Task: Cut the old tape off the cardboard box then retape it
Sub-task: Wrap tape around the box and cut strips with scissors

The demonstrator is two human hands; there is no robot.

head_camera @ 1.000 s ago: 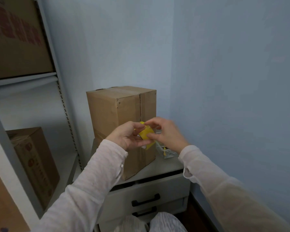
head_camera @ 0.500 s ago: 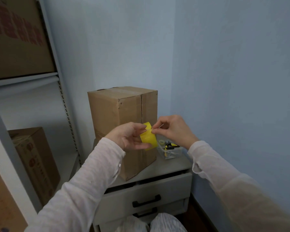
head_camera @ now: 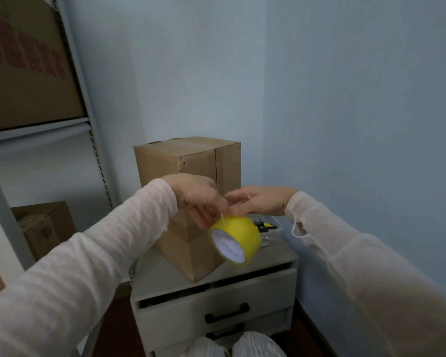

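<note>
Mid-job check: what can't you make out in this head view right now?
- Tape's loose end on the yellow tape roll: head view, covered by fingertips of the left hand and right hand.
- Cardboard box lower front seam: head view, behind both hands; leftover old tape can't be judged.
- Clear tool tray: head view, mostly behind the roll, contents too small.

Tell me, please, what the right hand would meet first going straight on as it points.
The right hand would probably meet the left hand first, just above the yellow tape roll; depth is unclear.

Single head-worn wide-angle view; looks forward, down into wall corner (head_camera: 264,99); cardboard box (head_camera: 165,163) close ahead.
</note>
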